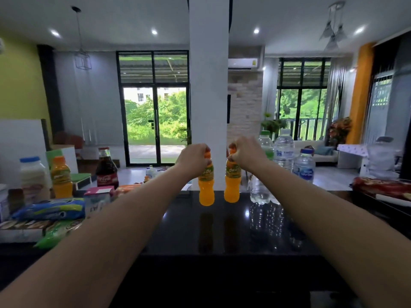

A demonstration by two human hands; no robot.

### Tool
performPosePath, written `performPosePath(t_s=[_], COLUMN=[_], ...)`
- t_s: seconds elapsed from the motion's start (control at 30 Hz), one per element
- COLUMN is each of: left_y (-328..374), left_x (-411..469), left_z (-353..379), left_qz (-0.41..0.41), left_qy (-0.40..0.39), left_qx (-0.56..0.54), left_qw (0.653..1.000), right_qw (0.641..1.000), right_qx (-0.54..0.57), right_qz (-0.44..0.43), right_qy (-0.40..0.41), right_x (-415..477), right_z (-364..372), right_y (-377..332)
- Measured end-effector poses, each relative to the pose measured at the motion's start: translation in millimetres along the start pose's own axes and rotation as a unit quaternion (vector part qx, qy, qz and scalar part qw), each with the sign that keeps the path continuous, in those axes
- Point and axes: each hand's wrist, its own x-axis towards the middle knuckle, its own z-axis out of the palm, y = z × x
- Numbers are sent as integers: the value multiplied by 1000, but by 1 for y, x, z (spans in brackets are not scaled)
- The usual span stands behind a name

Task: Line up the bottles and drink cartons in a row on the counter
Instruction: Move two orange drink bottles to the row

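My left hand [193, 156] has its fingers curled tight round the orange cap of a small plastic bottle of orange juice with a green label [206, 187]. My right hand [246, 155] pinches the cap of a second orange juice bottle [232, 185] the same way. Both bottles are upright, side by side with a narrow gap between them, in front of the white pillar [209, 85]. Their bases are down at the glossy black counter [200, 230] (whether they rest on it or hang just above, I cannot tell).

Just right of my right hand is a group of clear water bottles: one with a green cap [265, 143], a taller one with a blue-printed label [284, 152] and a shorter one with a blue cap [304, 165].

Well off to the left stand a dark cola bottle with a red label [106, 168], a third orange juice bottle [61, 177] and a white milky bottle with a blue cap [34, 176]. In front of them are a pink-topped drink carton [99, 198] and a blue snack packet [50, 211], which lies flat.
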Motion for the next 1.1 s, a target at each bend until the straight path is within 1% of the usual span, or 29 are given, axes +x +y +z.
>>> performPosePath(t_s=[0.27, 0.4, 0.7, 0.87, 1.1], left_y=[20, 27, 33, 37, 39], left_x=[29, 36, 41, 42, 37], left_z=[45, 62, 80, 81, 75], left_qz=[-7, -9, -5, -19, 1], left_qy=[-12, -2, 36, 33, 13], left_qx=[-10, -30, -62, -87, -58], left_qw=[1000, 1000, 997, 996, 998], right_qw=[999, 998, 998, 997, 992], right_qx=[-33, -55, -54, -61, -119], right_qz=[-11, -17, -15, -35, -47], right_qy=[-29, -28, -15, 3, 19], right_x=[19, 20, 25, 21, 17], right_z=[20, 30, 33, 35, 30], right_y=[40, 54, 66, 65, 62])
